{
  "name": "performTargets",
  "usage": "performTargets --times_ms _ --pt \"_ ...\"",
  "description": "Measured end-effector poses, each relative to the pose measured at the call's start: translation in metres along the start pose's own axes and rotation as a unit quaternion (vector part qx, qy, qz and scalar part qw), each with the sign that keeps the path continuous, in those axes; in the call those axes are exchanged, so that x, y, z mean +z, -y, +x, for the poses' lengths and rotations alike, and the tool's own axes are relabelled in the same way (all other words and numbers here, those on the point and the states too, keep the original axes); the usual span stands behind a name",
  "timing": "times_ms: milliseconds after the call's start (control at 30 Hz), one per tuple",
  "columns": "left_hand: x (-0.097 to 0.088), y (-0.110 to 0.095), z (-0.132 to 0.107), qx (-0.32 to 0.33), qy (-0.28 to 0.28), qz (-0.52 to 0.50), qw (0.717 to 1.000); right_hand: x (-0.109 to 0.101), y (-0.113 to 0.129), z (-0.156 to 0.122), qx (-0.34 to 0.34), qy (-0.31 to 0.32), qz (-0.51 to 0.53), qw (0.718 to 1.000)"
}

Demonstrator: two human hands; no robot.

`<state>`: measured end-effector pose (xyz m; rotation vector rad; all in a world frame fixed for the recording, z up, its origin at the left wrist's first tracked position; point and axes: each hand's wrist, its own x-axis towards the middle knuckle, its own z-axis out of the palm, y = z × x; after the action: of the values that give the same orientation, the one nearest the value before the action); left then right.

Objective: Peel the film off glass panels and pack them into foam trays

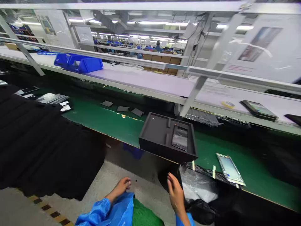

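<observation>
My left hand (pixel 120 188) is in front of the bench, above the floor, its fingers loosely bent with nothing visible in them. Farther right, my right hand (pixel 176 195) is raised with its fingers stretched out, holding nothing. Both are apart from the black tray (pixel 155 125) at the bench's front edge. In the tray's right compartment lies a dark, glossy flat panel (pixel 180 138), seemingly in clear film. Right of the tray, a white-framed screen panel (pixel 230 169) lies on the green bench top (pixel 105 121).
Flat grey pieces (pixel 123 109) and a stack of glossy sheets (pixel 50 98) lie leftward on the bench. Blue bins (pixel 78 63) stand on the white shelf (pixel 150 77). Clear and black plastic bags (pixel 199 185) hang below the front edge. A slanting post (pixel 194 95) rises behind the tray.
</observation>
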<state>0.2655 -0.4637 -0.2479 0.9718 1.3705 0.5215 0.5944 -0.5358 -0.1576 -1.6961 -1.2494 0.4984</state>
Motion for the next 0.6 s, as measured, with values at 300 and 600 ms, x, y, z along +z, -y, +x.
performTargets --times_ms 300,600 --pt "-0.182 -0.047 0.066 0.052 -0.064 -0.070 0.994 0.330 0.234 0.231 -0.172 0.285 -0.307 0.891" --pt "-0.280 -0.130 0.208 0.137 -0.167 -0.041 0.975 0.465 0.226 0.482 -0.053 0.248 -0.450 0.856"
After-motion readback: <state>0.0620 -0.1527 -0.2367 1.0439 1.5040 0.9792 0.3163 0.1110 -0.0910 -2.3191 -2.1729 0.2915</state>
